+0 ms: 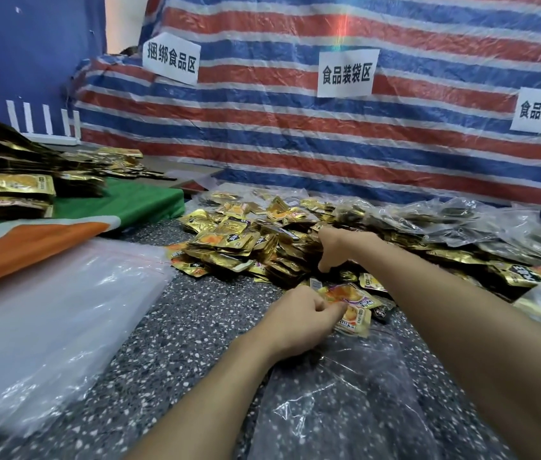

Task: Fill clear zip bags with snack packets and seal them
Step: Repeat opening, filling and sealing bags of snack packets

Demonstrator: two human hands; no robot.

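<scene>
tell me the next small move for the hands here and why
Probably lift a packet out with the right hand and add it to the packets the left hand pinches. The right hand's fingers are dug into the pile, the held bunch looks small, and the clear bag lies flat under the forearms, seemingly empty.

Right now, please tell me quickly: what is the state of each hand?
Left hand: closed, pinching a few snack packets.
Right hand: fingers down in the packet pile; grip cannot be told.
</scene>
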